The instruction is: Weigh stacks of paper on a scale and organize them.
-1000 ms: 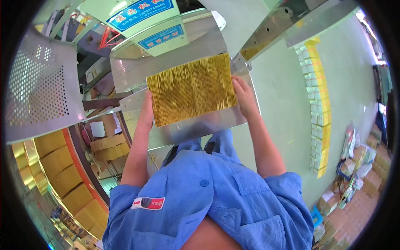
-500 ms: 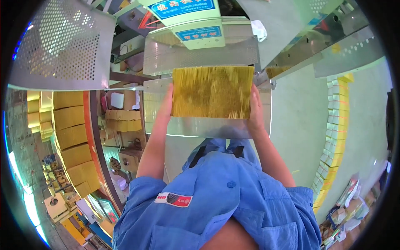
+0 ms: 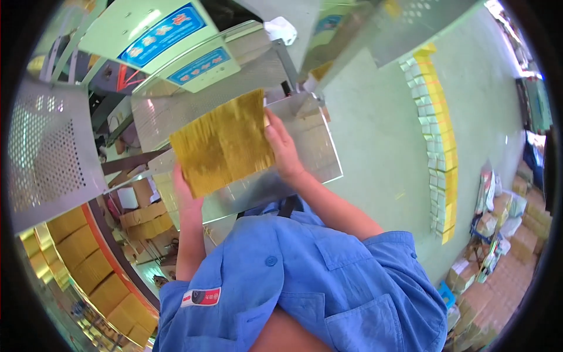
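Observation:
A thick rectangular stack of gold-coloured paper sheets [image 3: 226, 144] is held between my two hands, slanting in view with its right end higher. My left hand [image 3: 186, 190] is closed on the lower left edge. The right edge is gripped by my right hand [image 3: 282, 146], fingers wrapped round its side. Beneath the stack lies a shiny metal table [image 3: 314, 135] of a machine; whether the stack touches it I cannot tell. Behind it stands a clear guard panel [image 3: 258, 61] below a pale machine head [image 3: 146, 35] with blue labels.
A perforated metal panel [image 3: 47, 144] juts in at left. Below it, gold stacks [image 3: 91, 267] line a red-edged rack. A long row of white and yellow bundles [image 3: 437, 146] runs along the floor at right. Cartons and plastic bags [image 3: 492, 234] lie at the far right.
My view has swung to the right, so the machine sits further left and tilted. The gold paper stack stays between both hands and has turned in view, its right end rising.

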`<state>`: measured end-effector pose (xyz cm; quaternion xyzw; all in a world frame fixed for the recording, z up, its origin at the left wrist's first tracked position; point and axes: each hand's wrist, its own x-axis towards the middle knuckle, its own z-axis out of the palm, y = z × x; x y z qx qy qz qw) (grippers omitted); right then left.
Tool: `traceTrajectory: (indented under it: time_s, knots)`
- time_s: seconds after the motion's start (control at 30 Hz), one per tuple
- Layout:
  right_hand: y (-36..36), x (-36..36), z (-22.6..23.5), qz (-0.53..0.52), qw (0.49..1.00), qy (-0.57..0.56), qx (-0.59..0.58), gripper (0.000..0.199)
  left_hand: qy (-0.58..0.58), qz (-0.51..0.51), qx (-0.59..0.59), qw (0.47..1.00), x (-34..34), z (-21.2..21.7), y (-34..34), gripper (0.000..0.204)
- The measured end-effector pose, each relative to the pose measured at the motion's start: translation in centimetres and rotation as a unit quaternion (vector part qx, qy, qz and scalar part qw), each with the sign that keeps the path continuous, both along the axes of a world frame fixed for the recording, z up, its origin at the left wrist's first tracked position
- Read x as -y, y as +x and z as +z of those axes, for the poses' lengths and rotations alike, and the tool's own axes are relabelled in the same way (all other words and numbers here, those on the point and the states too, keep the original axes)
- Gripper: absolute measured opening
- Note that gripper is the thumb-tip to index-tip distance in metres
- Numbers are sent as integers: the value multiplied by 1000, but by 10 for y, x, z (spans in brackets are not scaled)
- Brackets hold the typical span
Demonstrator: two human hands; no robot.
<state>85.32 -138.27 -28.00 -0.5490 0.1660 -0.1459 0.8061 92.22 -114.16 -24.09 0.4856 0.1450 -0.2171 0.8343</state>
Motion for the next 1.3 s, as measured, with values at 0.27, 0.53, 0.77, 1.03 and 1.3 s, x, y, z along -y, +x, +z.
traceTrajectory:
  time_s: [0.27,0.53,0.77,1.03,1.3]
  knots:
    - [45,51,-12,-17,997,-73,-27,47,-55,-1,4,998,42,-20,59,37]
    - [54,52,17,70,996,52,-13,53,-26,52,40,998,44,-22,62,33]
    - [52,47,29,74,995,57,-44,52,-25,41,-11,999,45,-35,65,30]
    - [51,43,36,96,994,34,-27,52,-12,35,13,999,48,-23,62,30]
    - [52,49,23,97,994,41,-5,51,-21,22,27,999,47,-29,64,30]
